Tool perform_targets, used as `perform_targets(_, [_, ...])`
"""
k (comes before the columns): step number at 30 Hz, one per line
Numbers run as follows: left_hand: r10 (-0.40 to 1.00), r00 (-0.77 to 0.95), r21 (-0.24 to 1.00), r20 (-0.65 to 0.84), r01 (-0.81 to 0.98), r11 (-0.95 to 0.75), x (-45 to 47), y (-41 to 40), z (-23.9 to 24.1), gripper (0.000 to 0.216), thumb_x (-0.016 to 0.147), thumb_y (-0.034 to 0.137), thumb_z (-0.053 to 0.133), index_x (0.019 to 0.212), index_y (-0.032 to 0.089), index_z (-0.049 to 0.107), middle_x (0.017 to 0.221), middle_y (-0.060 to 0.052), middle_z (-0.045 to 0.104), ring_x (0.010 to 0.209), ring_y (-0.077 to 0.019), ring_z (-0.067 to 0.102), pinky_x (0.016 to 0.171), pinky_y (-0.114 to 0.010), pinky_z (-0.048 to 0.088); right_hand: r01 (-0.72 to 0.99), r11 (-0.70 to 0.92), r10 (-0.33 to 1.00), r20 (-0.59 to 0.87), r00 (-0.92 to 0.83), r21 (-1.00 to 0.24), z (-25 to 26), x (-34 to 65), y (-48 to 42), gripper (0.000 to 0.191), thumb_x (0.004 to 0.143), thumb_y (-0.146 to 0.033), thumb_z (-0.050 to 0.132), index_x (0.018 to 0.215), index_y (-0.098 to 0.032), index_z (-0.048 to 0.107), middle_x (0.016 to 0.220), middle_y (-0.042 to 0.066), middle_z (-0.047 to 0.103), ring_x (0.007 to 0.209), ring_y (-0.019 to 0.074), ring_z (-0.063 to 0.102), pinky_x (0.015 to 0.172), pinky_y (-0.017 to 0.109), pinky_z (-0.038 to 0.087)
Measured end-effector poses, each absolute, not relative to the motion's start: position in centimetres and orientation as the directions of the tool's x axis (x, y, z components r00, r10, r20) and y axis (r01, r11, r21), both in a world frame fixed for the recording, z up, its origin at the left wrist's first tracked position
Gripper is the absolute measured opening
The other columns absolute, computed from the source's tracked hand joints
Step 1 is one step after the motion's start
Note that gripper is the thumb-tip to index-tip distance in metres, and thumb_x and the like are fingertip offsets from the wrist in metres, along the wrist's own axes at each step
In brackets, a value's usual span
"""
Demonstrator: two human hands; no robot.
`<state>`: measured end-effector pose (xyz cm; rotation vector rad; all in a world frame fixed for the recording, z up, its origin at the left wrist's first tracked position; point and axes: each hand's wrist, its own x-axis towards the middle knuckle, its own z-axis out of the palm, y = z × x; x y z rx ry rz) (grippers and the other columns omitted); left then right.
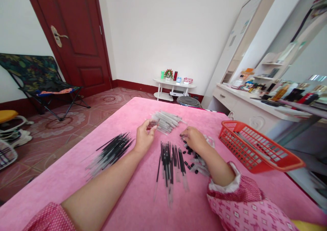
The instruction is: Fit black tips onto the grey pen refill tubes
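Note:
My left hand (144, 134) pinches the end of a clear pen barrel at the near edge of a heap of clear barrels (167, 121) on the pink table (133, 197). My right hand (193, 138) rests palm down, fingers curled, on a scatter of small black caps (189, 156); what its fingers hold is hidden. Between my forearms lies a row of black ink refills (170, 161). A second bundle of black refills (112, 149) lies to the left of my left hand.
A red plastic basket (258, 149) with a few pens stands at the table's right edge. Beyond are a white dresser (245, 105) with bottles, a small white side table (173, 87), a folding chair (38, 79) and a dark red door (76, 36).

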<state>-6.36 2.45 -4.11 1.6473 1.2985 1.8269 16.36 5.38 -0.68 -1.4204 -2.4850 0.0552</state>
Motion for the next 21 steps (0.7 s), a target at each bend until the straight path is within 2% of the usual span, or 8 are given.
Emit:
perform_targets(3, [0.768,-0.231,0.793,0.597,0.314,-0.522,-6.3,2.4,-4.1,0.018,0.078,0.015,0.053,0.094,0.017,0.059,0.090,-0.004,0.066,0.084,-0.0158,0.063,0.076,-0.029,0.049,0.871,0.474,0.874,0.192,-0.447,-0.127,0.4,16.1,5.1,0.022,0.073,-0.015,0.056,0.086,-0.019,0.072,0.092,0.008,0.067,0.088,0.0203,0.059,0.076,0.028,0.043])
perform_targets(7, [0.768,-0.216,0.787,0.603,0.317,-0.529,-6.3,2.3,-4.1,0.018,0.078,0.015,0.052,0.095,0.017,0.060,0.090,-0.004,0.067,0.084,-0.0157,0.063,0.076,-0.029,0.049,0.866,0.487,0.872,0.012,-0.489,-0.113,2.3,15.9,4.2,0.016,0.066,-0.016,0.061,0.076,-0.021,0.072,0.079,0.002,0.069,0.073,0.0152,0.061,0.061,0.022,0.040])
perform_targets(11, [0.772,-0.213,0.788,0.598,0.328,-0.520,-6.2,2.3,-4.1,0.020,0.078,0.014,0.052,0.095,0.017,0.060,0.089,-0.004,0.067,0.083,-0.0157,0.063,0.076,-0.029,0.049,0.836,0.531,0.827,-0.128,-0.547,-0.140,3.0,15.7,3.1,0.015,0.059,-0.016,0.067,0.073,-0.022,0.072,0.070,0.000,0.069,0.062,0.0129,0.060,0.053,0.021,0.036])
perform_targets(16, [0.749,-0.187,0.750,0.636,0.377,-0.543,-6.2,2.0,-3.9,0.021,0.077,0.015,0.053,0.097,0.017,0.061,0.090,-0.005,0.067,0.085,-0.0163,0.062,0.078,-0.030,0.049,0.848,0.523,0.842,-0.106,-0.529,-0.085,2.7,15.3,2.7,0.013,0.059,-0.014,0.067,0.068,-0.022,0.071,0.065,0.001,0.068,0.060,0.0142,0.061,0.049,0.021,0.033])
perform_targets(21, [0.713,-0.087,0.667,0.696,0.445,-0.598,-6.0,1.4,-3.6,0.019,0.079,0.013,0.053,0.094,0.019,0.063,0.093,-0.005,0.066,0.089,-0.0166,0.060,0.084,-0.031,0.047,0.832,0.534,0.833,-0.076,-0.549,-0.150,3.2,15.1,2.9,0.010,0.065,-0.016,0.062,0.068,-0.021,0.070,0.066,0.001,0.069,0.061,0.0127,0.060,0.054,0.020,0.037])
